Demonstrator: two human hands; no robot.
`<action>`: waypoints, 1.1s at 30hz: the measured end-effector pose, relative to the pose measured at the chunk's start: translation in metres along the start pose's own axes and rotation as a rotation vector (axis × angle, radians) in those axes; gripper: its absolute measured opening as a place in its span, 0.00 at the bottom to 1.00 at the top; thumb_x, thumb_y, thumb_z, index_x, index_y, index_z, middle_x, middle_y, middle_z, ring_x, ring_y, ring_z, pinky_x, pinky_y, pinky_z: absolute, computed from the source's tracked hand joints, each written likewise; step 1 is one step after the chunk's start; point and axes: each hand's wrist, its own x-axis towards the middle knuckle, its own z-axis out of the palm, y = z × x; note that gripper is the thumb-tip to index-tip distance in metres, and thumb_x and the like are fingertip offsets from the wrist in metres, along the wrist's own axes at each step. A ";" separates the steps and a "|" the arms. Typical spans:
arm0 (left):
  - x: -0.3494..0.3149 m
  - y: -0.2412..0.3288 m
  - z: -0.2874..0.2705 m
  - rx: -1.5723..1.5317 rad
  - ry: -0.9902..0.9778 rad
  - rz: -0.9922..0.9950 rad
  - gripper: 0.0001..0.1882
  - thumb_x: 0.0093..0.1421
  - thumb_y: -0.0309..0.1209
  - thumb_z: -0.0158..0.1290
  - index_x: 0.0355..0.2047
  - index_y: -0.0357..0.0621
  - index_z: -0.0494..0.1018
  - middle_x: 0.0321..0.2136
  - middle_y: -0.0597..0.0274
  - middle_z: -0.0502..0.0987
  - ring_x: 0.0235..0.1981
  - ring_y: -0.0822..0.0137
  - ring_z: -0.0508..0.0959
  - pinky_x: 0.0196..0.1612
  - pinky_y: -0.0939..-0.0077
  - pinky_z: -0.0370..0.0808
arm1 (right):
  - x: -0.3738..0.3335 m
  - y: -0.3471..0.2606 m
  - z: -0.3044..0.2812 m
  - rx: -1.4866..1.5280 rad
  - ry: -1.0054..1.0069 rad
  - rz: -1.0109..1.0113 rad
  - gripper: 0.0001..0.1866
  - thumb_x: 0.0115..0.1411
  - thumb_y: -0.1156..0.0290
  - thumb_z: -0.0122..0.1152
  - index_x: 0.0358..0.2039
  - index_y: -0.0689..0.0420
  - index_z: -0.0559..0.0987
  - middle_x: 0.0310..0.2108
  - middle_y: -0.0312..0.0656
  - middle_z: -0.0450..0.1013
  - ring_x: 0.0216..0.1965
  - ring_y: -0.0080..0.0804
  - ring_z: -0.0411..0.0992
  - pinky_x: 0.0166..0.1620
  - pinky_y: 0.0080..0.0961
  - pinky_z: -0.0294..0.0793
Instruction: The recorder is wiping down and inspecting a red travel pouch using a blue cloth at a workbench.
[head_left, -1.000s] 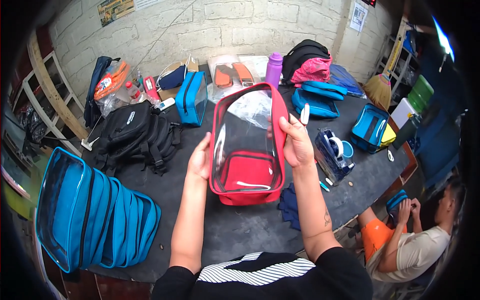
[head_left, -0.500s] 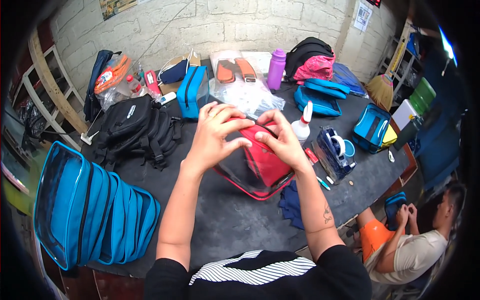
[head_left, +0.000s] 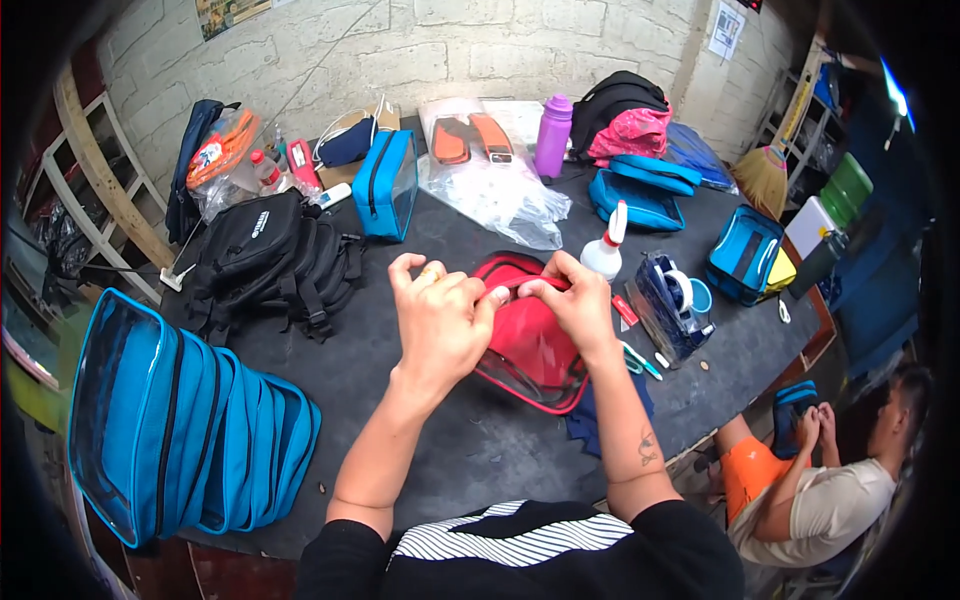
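Observation:
A red pouch with a clear plastic side (head_left: 530,345) lies on the dark table (head_left: 470,450) just in front of me. My left hand (head_left: 440,315) pinches its upper edge from the left. My right hand (head_left: 570,300) pinches the same edge from the right, thumb tips almost meeting. The pouch's far end is hidden behind my fingers.
A row of blue zip pouches (head_left: 180,430) stands at the near left. A black backpack (head_left: 270,260), one upright blue pouch (head_left: 385,185), a clear plastic bag (head_left: 500,190), a purple bottle (head_left: 552,135), a white spray bottle (head_left: 607,250) and a tape dispenser (head_left: 670,305) surround it. A person (head_left: 830,480) sits low right.
One second ago I held the pouch upright, open side toward me. I have since laid it down on the table and brought both hands together on its upper edge.

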 end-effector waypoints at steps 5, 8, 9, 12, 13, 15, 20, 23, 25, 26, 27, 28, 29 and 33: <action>0.010 -0.038 -0.018 0.009 0.010 -0.165 0.11 0.51 0.36 0.62 0.17 0.44 0.78 0.13 0.67 0.70 0.25 0.65 0.70 0.50 0.63 0.58 | 0.000 0.046 -0.032 0.699 -0.345 0.193 0.09 0.61 0.72 0.60 0.40 0.63 0.77 0.27 0.32 0.72 0.28 0.17 0.69 0.34 0.16 0.70; 0.014 -0.059 0.000 -0.036 -0.065 -0.185 0.11 0.56 0.39 0.58 0.28 0.45 0.80 0.24 0.64 0.75 0.35 0.63 0.72 0.53 0.63 0.58 | -0.006 0.044 -0.027 0.736 -0.181 0.196 0.08 0.61 0.74 0.59 0.40 0.62 0.77 0.27 0.31 0.72 0.26 0.16 0.68 0.32 0.14 0.67; 0.013 -0.064 0.008 -0.046 -0.008 -0.184 0.13 0.58 0.40 0.56 0.34 0.45 0.81 0.30 0.62 0.77 0.40 0.62 0.72 0.54 0.62 0.58 | -0.007 0.037 -0.026 0.721 -0.073 0.185 0.07 0.61 0.75 0.59 0.39 0.62 0.76 0.27 0.31 0.72 0.26 0.15 0.67 0.31 0.13 0.66; -0.002 -0.108 0.033 -0.112 0.173 -0.324 0.25 0.63 0.49 0.51 0.52 0.45 0.72 0.46 0.53 0.72 0.50 0.58 0.71 0.54 0.63 0.63 | -0.001 0.050 -0.028 1.071 0.094 0.188 0.09 0.64 0.70 0.55 0.42 0.60 0.74 0.32 0.34 0.71 0.29 0.17 0.66 0.34 0.16 0.66; -0.014 -0.130 0.039 -0.461 0.010 -0.593 0.28 0.64 0.52 0.46 0.52 0.43 0.72 0.43 0.57 0.74 0.50 0.60 0.71 0.54 0.66 0.64 | 0.002 0.055 -0.028 1.292 0.082 0.227 0.11 0.66 0.67 0.53 0.43 0.60 0.74 0.34 0.36 0.72 0.31 0.20 0.67 0.36 0.19 0.68; -0.030 -0.119 0.041 -0.864 -0.357 -0.952 0.34 0.65 0.60 0.40 0.52 0.42 0.73 0.42 0.59 0.78 0.50 0.63 0.73 0.56 0.71 0.64 | 0.007 0.072 -0.030 1.694 -0.116 0.215 0.16 0.67 0.65 0.48 0.52 0.57 0.71 0.44 0.45 0.73 0.45 0.35 0.70 0.49 0.30 0.68; -0.041 -0.071 0.042 -1.672 -0.607 -0.774 0.30 0.63 0.47 0.52 0.55 0.34 0.68 0.51 0.55 0.75 0.54 0.63 0.73 0.61 0.68 0.62 | 0.014 0.042 -0.017 1.686 -0.089 0.254 0.19 0.61 0.75 0.56 0.53 0.56 0.69 0.44 0.43 0.73 0.47 0.36 0.71 0.52 0.35 0.68; -0.028 -0.055 0.035 -1.791 -0.430 -0.628 0.29 0.62 0.38 0.56 0.58 0.34 0.64 0.50 0.54 0.75 0.55 0.63 0.72 0.62 0.69 0.62 | 0.017 0.031 -0.018 1.499 0.001 0.174 0.21 0.62 0.76 0.57 0.54 0.56 0.66 0.42 0.41 0.73 0.44 0.32 0.72 0.50 0.32 0.69; -0.020 -0.053 0.032 -1.792 -0.413 -0.689 0.29 0.59 0.31 0.58 0.58 0.33 0.63 0.49 0.53 0.76 0.52 0.65 0.74 0.59 0.71 0.66 | 0.016 0.014 -0.018 1.358 0.047 0.148 0.22 0.62 0.76 0.57 0.56 0.56 0.64 0.42 0.40 0.72 0.42 0.30 0.73 0.49 0.28 0.71; -0.019 -0.055 0.033 -1.753 -0.360 -0.711 0.28 0.59 0.31 0.58 0.58 0.34 0.64 0.50 0.54 0.75 0.52 0.65 0.74 0.59 0.71 0.67 | 0.015 0.003 -0.016 1.207 0.070 0.095 0.23 0.62 0.77 0.57 0.57 0.56 0.63 0.41 0.40 0.72 0.42 0.28 0.73 0.48 0.25 0.71; -0.018 -0.057 0.034 -1.714 -0.307 -0.732 0.27 0.59 0.31 0.58 0.57 0.36 0.65 0.50 0.55 0.75 0.52 0.65 0.74 0.58 0.71 0.68 | 0.014 -0.004 -0.015 1.053 0.092 0.042 0.25 0.62 0.77 0.57 0.57 0.56 0.61 0.41 0.40 0.72 0.41 0.26 0.73 0.47 0.23 0.71; -0.017 -0.058 0.035 -1.680 -0.243 -0.716 0.23 0.62 0.35 0.56 0.54 0.36 0.68 0.48 0.55 0.77 0.48 0.66 0.77 0.53 0.73 0.72 | 0.014 -0.004 -0.016 1.055 0.034 0.057 0.26 0.61 0.78 0.57 0.57 0.55 0.59 0.39 0.39 0.72 0.40 0.23 0.72 0.46 0.20 0.72; -0.015 -0.060 0.034 -1.678 -0.237 -0.718 0.23 0.62 0.35 0.56 0.54 0.36 0.68 0.48 0.55 0.77 0.48 0.66 0.77 0.53 0.73 0.72 | 0.016 -0.006 -0.015 1.057 0.028 0.057 0.26 0.61 0.78 0.57 0.57 0.55 0.59 0.39 0.39 0.72 0.40 0.23 0.72 0.46 0.20 0.72; -0.010 -0.049 0.024 -1.591 -0.254 -0.910 0.25 0.62 0.47 0.54 0.46 0.35 0.74 0.39 0.58 0.80 0.40 0.70 0.79 0.45 0.77 0.74 | 0.018 -0.008 -0.012 1.076 0.047 0.112 0.26 0.61 0.77 0.58 0.57 0.55 0.60 0.35 0.37 0.73 0.38 0.21 0.73 0.46 0.21 0.72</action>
